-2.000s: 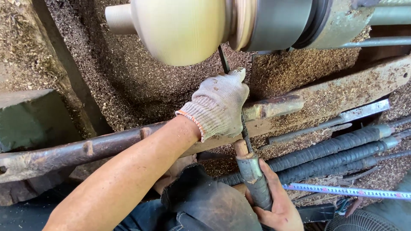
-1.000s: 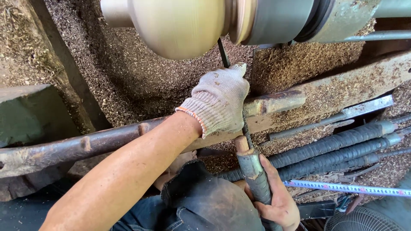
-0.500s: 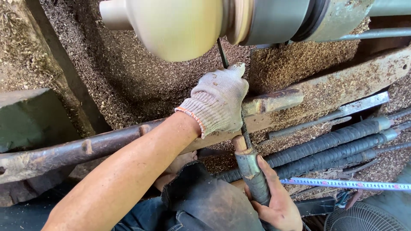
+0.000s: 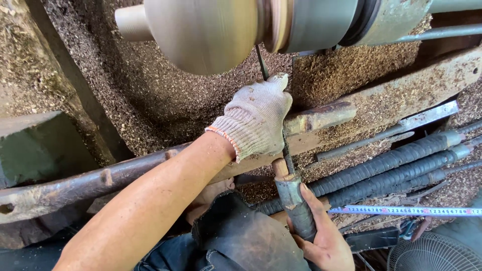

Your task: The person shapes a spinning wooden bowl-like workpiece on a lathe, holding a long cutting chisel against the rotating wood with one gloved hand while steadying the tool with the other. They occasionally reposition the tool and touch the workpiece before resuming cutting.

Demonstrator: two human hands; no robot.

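Gloved left hand (image 4: 258, 120) presses the turning chisel (image 4: 286, 165) onto the tool rest (image 4: 321, 118); bare right hand (image 4: 324, 236) grips its handle beneath the spinning wooden workpiece (image 4: 201, 30).

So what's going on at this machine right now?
A person is turning a pale wooden piece on a lathe. The gloved left hand presses the blade of a long turning tool down against the rusty tool rest, its tip up at the blurred workpiece. The bare right hand grips the tool's wrapped handle low by the body. Wood shavings cover the bed, and spare tools and a tape measure lie to the right.
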